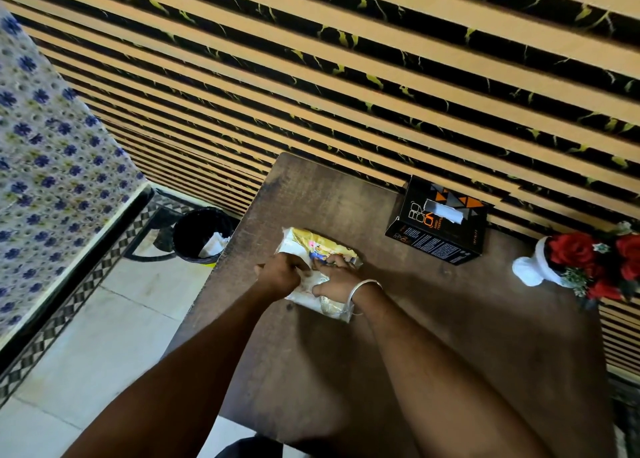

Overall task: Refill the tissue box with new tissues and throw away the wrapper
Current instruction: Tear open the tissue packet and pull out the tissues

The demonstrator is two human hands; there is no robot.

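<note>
A pack of new tissues (313,246) in a yellow and white plastic wrapper lies on the brown table (433,319), near its left side. My left hand (280,276) and my right hand (337,279) both pinch the wrapper on top of the pack, close together. A black tissue box (438,227) with orange triangles stands at the back of the table by the wall, with one white tissue sticking out of its slot. The near part of the pack is hidden under my hands.
A black waste bin (201,234) with crumpled white paper inside stands on the tiled floor left of the table. A white vase with red roses (585,262) sits at the table's right edge. A slatted wall runs behind; a floral cloth hangs at left.
</note>
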